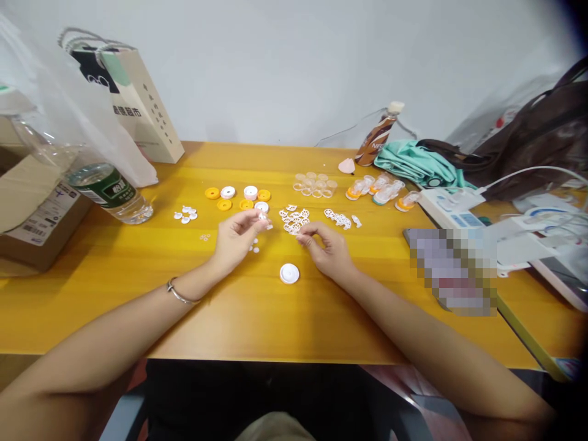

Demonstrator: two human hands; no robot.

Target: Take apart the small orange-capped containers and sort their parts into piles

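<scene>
My left hand (236,237) pinches a small white plastic part (265,220) between thumb and fingertips, above the table. My right hand (325,248) has its thumb and forefinger pressed together at the near edge of a pile of white spoked discs (294,218); what sits in that pinch is too small to make out. Between my hands, closer to me, a round white cap (289,274) lies flat. A few small white pieces (255,247) lie beside my left hand, partly hidden by it. Beyond it are several orange rings (224,205) and white rings (228,192).
Clear cups (316,185) and capped clear pieces (388,192) stand farther back. White curved parts (340,218) lie right of the discs. A water bottle (110,190) and cardboard box (37,214) flank the left; a phone (445,269) and power strip (452,211) the right.
</scene>
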